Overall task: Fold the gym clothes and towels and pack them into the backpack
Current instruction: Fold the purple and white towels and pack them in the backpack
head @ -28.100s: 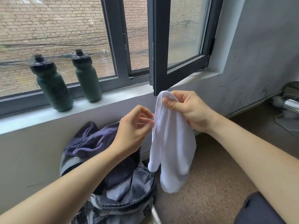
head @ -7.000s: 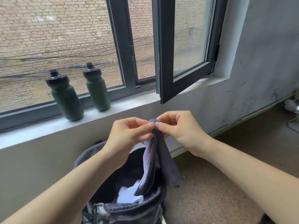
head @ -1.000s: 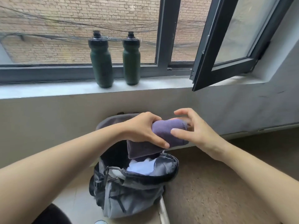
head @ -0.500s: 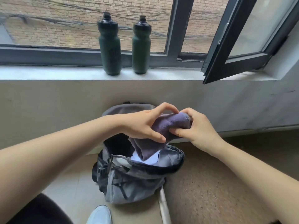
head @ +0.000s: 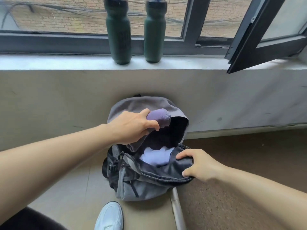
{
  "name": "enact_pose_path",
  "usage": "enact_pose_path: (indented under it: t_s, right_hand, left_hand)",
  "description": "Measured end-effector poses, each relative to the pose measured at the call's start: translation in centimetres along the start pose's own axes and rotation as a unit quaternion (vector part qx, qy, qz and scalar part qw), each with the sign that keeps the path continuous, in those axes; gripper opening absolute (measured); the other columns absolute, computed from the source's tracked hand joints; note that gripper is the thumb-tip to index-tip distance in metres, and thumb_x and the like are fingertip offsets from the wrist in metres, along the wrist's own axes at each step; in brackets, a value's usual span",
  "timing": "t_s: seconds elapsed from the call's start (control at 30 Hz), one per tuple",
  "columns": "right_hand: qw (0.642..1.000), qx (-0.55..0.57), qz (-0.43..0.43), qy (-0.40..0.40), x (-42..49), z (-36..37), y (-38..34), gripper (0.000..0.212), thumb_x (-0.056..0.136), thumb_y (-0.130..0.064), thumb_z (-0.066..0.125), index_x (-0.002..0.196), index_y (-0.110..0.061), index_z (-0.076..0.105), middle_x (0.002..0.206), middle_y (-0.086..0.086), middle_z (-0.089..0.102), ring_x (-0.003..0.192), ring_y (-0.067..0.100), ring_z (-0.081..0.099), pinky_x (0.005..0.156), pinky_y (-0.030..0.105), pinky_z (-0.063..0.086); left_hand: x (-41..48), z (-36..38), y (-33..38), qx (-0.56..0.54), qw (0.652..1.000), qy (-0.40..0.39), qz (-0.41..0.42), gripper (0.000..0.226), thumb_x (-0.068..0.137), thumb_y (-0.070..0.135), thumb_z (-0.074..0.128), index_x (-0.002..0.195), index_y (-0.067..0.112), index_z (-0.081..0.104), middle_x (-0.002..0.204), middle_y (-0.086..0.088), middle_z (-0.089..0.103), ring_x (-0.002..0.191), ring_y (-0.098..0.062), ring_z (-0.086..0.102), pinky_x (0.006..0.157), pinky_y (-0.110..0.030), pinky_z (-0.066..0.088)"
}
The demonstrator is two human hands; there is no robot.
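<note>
The left hand (head: pixel 132 127) has its fingers curled round a folded purple towel (head: pixel 159 117) and holds it just above the open mouth of the backpack (head: pixel 132 188), apparently positioned for lowering in. The right hand (head: pixel 201 166) grips the front rim of the opening, probably to keep it wide. A white cloth (head: pixel 155 157) already lies inside the backpack, which stands on the floor against the wall.

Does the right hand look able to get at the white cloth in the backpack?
Probably yes: right hand grips the backpack rim beside the white cloth, which lies uncovered; the purple towel hangs farther left.
</note>
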State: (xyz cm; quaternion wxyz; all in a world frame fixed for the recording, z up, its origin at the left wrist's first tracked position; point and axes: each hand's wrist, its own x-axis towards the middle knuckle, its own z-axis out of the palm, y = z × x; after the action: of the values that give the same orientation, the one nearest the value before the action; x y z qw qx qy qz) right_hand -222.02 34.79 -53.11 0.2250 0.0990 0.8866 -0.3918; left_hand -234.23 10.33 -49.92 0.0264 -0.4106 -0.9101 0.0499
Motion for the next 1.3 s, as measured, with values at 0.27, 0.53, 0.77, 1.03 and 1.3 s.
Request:
enact_pose_path:
  t_s: [0.27,0.53,0.77,1.03,1.3]
  right_hand:
    - [0.999,-0.005,-0.041,-0.019,0.2,-0.1,-0.3,0.047,0.078,-0.005,0.077,0.119,-0.025,0.062,0.108,0.014,0.067,0.073,0.013,0.061,0.055,0.02,0.051]
    - [0.999,-0.003,-0.037,-0.009,0.7,-0.7,1.3,0.05,0.073,-0.023,0.08,0.118,-0.033,0.063,0.107,0.004,0.067,0.086,0.027,0.072,0.067,0.035,0.059]
    - [0.998,-0.039,-0.037,-0.036,1.5,-1.6,1.7,0.045,0.079,-0.029,0.08,0.12,-0.035,0.062,0.104,-0.003,0.066,0.072,0.01,0.065,0.065,0.026,0.053]
    - [0.985,-0.151,-0.064,-0.049,1.6,-2.9,0.7,0.035,0.088,-0.045,0.072,0.12,-0.036,0.063,0.103,-0.008,0.067,0.077,0.001,0.063,0.072,0.018,0.049]
    - [0.966,-0.239,-0.083,0.048,-0.7,-3.7,-2.7,0.039,0.096,-0.051,0.058,0.127,-0.029,0.061,0.114,-0.009,0.065,0.106,0.014,0.061,0.096,0.031,0.048]
  left_hand:
    - [3.1,6.1,0.9,0.092,0.985,-0.118,0.09,0.064,0.094,0.022,0.056,0.149,0.046,0.034,0.121,-0.007,0.042,0.09,-0.03,0.062,0.058,-0.039,0.034]
    - [8.3,12.9,3.8,0.098,0.984,-0.135,0.068,0.049,0.105,0.028,0.045,0.15,0.044,0.035,0.143,-0.01,0.044,0.113,-0.033,0.061,0.077,-0.04,0.041]
    - [8.3,14.3,3.6,-0.152,0.949,-0.274,-0.005,0.065,0.088,0.006,0.055,0.144,0.037,0.048,0.136,-0.01,0.048,0.115,-0.034,0.053,0.081,-0.037,0.04]
    - [5.9,7.5,1.0,-0.111,0.98,-0.159,0.036,0.044,0.079,0.007,0.056,0.115,0.03,0.069,0.119,0.006,0.067,0.109,-0.022,0.062,0.081,-0.034,0.049]
    - [-0.2,-1.4,-2.6,-0.12,0.99,-0.021,-0.065,0.029,0.088,0.024,0.052,0.104,0.037,0.073,0.1,0.016,0.075,0.097,-0.014,0.067,0.079,-0.03,0.049]
